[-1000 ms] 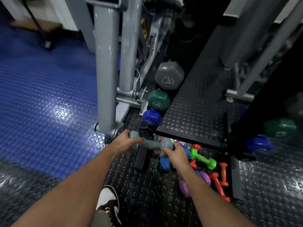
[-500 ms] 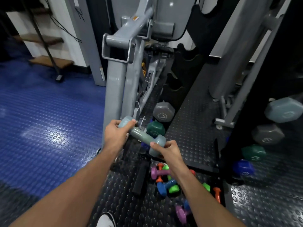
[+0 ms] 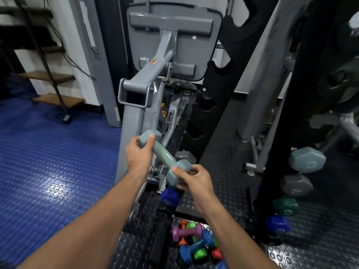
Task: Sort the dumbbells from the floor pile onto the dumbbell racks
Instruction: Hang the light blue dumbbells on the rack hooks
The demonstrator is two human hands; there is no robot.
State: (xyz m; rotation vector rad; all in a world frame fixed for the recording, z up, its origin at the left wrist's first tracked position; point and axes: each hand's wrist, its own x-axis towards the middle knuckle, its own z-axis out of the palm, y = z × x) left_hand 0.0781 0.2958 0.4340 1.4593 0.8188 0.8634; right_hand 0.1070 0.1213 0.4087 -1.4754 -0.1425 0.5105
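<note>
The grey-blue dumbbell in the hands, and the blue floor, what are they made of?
The grey-blue dumbbell looks coated in smooth vinyl or rubber, probably over metal: it has a soft matte sheen and rounded edges. The blue floor looks like rubber matting: raised round studs and glossy glare under the light.

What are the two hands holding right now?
Left hand: grips one end of the grey-blue dumbbell.
Right hand: grips its other end.

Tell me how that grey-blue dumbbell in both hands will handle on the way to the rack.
The grey-blue dumbbell is probably heavy for its size: the left hand and right hand each grip a head. It looks rigid. Its flat-sided heads should resist rolling once set down.
</note>
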